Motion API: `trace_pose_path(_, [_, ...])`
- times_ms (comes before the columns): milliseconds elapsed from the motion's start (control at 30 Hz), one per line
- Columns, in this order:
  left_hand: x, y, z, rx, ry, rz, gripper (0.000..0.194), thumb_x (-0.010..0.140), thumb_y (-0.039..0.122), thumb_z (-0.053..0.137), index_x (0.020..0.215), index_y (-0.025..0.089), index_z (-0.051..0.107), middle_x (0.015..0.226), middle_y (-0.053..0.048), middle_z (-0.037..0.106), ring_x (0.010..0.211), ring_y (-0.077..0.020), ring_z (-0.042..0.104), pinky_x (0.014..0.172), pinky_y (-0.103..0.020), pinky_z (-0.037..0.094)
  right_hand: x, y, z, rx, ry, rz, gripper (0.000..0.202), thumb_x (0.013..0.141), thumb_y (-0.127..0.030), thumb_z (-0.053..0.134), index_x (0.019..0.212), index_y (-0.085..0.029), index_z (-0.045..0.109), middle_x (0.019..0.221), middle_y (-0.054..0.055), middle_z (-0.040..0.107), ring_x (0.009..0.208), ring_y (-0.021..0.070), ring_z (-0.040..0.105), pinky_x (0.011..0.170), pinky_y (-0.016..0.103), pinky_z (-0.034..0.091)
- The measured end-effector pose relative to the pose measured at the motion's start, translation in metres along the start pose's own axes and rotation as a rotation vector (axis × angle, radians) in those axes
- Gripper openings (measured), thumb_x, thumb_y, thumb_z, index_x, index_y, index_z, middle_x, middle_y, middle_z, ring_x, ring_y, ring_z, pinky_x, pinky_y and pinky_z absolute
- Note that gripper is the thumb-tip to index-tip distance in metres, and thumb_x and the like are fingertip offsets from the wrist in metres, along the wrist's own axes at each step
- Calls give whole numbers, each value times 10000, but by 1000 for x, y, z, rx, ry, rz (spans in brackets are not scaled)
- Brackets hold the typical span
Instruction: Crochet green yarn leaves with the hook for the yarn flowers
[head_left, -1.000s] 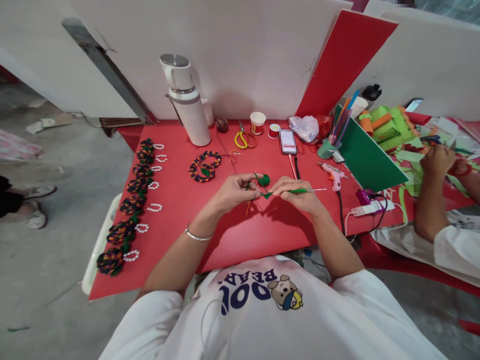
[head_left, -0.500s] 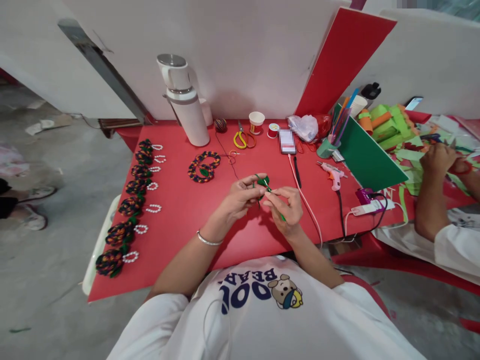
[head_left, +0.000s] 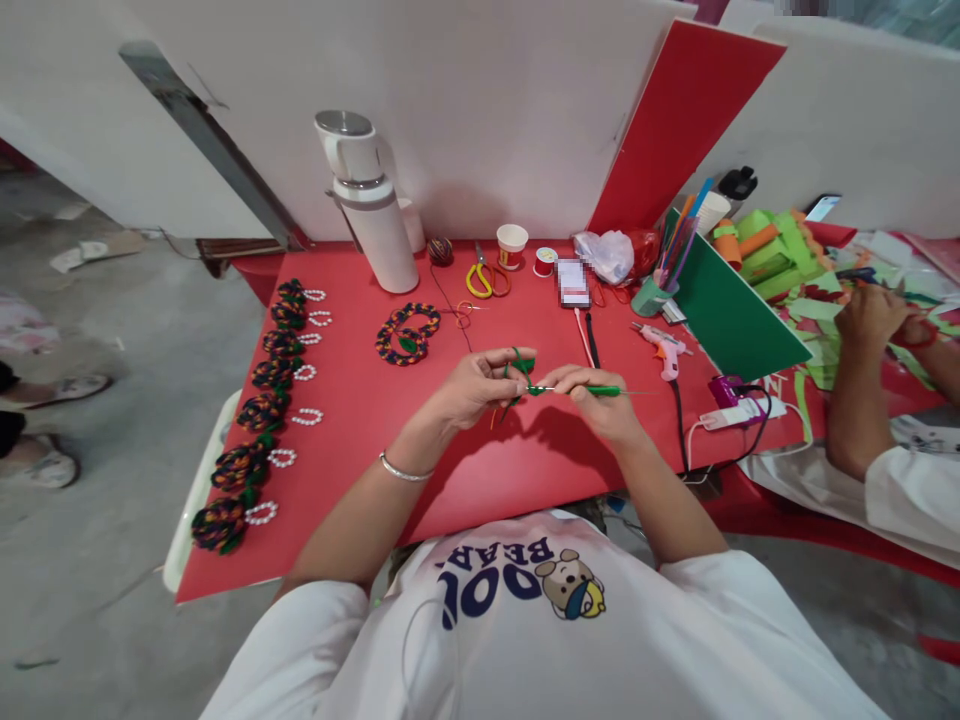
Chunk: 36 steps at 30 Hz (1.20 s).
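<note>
Pinches green yarn (head_left: 524, 366) with the left hand (head_left: 476, 390), thumb and finger pressed shut, with a strand looped over a finger. Grips the green hook (head_left: 604, 390) with the right hand (head_left: 589, 392), fingers curled closed around the handle, with its metal tip pointing to 9 o'clock and touching the yarn. Holds both up over the red table (head_left: 345, 430), between the two hands. Counting from the hands, with 12 o'clock straight ahead: at 9, a long row of dark, colorful bundles (head_left: 262, 412) with white bead loops (head_left: 307, 416) beside them; at 10, a braided ring (head_left: 391, 345); at 11, a yarn ball (head_left: 440, 251) and yellow and orange scissors (head_left: 481, 283); at 12, a paper cup (head_left: 512, 247); at 1, a phone (head_left: 574, 285); at 2, a pen cup (head_left: 651, 298); between 2 and 3, a pink glue gun (head_left: 666, 352); at 3, a power strip (head_left: 739, 414).
</note>
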<state>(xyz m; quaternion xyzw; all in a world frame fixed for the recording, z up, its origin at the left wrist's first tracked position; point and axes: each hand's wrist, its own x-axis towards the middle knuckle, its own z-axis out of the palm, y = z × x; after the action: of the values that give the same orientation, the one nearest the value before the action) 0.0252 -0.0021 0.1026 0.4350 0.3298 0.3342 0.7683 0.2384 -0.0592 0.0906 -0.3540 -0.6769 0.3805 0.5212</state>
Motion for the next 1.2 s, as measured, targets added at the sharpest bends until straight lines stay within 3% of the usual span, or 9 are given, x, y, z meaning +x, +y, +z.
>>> trace_pose_path(167, [1, -5, 7, 1, 14, 51, 670, 575, 232, 916, 1205, 114, 722, 730, 19, 655, 498, -44, 491, 454, -194, 306, -5, 8, 26, -187, 232, -92, 221, 957, -453, 669, 949, -269, 793, 984, 57, 755, 944, 191, 722, 873, 370, 598])
trace_pose_path(300, [0, -3, 4, 29, 49, 115, 695, 607, 310, 928, 1230, 92, 713, 690, 17, 648, 485, -52, 465, 438, -208, 285, -7, 5, 32, -235, 250, -128, 172, 971, -399, 661, 978, -290, 794, 981, 44, 745, 931, 181, 715, 870, 361, 591])
trace_pose_path(400, [2, -4, 5, 68, 80, 142, 768, 576, 280, 948, 1270, 76, 690, 676, 9, 667, 525, -72, 515, 472, -205, 333, -10, 2, 33, -290, 248, -142, 158, 979, -354, 653, 1027, -297, 792, 1002, 43, 737, 935, 179, 709, 863, 356, 588])
trace_pose_path(600, [8, -17, 21, -32, 133, 170, 760, 552, 256, 945, 1252, 101, 693, 709, 9, 699, 606, -88, 604, 600, -211, 464, -20, 15, 48, -648, 410, -206, 189, 956, -359, 679, 1107, -328, 788, 1026, 78, 709, 994, 239, 666, 913, 429, 565])
trace_pose_path(733, [6, -19, 25, -144, 94, 126, 778, 535, 272, 966, 1249, 121, 697, 677, 32, 669, 501, -50, 520, 469, -182, 332, -18, 25, 51, -621, 535, -318, 197, 957, -411, 670, 1110, -365, 787, 989, 67, 676, 960, 239, 643, 861, 434, 565])
trace_pose_path(833, [2, -13, 19, -163, 46, 89, 809, 527, 256, 979, 1276, 141, 693, 660, 41, 657, 460, -38, 477, 430, -186, 252, -13, 26, 38, -486, 418, -376, 198, 938, -469, 682, 1088, -399, 790, 1018, 52, 695, 956, 235, 641, 820, 432, 570])
trace_pose_path(967, [-3, -4, 7, -112, 47, 75, 828, 532, 238, 982, 1294, 115, 680, 664, 20, 676, 475, -43, 482, 451, -189, 277, -6, 19, 13, -384, 183, -337, 238, 923, -513, 682, 1117, -419, 781, 1036, 35, 749, 966, 244, 658, 873, 481, 560])
trace_pose_path(1200, [-3, -1, 3, -35, 52, 75, 776, 552, 240, 967, 1265, 94, 699, 686, 1, 679, 529, -67, 530, 477, -196, 302, -2, 5, -9, -348, -1, -317, 291, 910, -390, 739, 1197, -436, 750, 1111, 5, 794, 984, 227, 672, 904, 463, 548])
